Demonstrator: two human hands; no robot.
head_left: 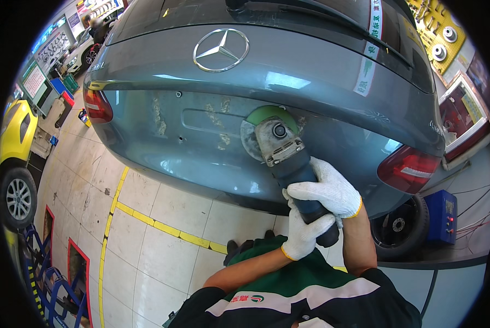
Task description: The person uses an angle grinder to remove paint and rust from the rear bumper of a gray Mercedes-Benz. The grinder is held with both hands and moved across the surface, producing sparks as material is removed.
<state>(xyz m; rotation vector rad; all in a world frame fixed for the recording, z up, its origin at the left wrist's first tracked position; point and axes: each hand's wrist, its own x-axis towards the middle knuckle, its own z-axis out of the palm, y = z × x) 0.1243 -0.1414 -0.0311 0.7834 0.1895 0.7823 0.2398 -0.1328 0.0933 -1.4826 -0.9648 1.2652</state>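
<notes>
The left hand (pixel 306 232) and right hand (pixel 331 189) clasped the grinder (pixel 290 163); ahead-left of them, pale patches (pixel 223 141) remained, apparently unfinished.

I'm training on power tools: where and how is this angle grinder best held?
Likely around the angle grinder's long, slim, dark body, from the near, lower-right side: it slants back that way, while the metal gear head and green disc sit at the far end, by the tailgate.
</notes>
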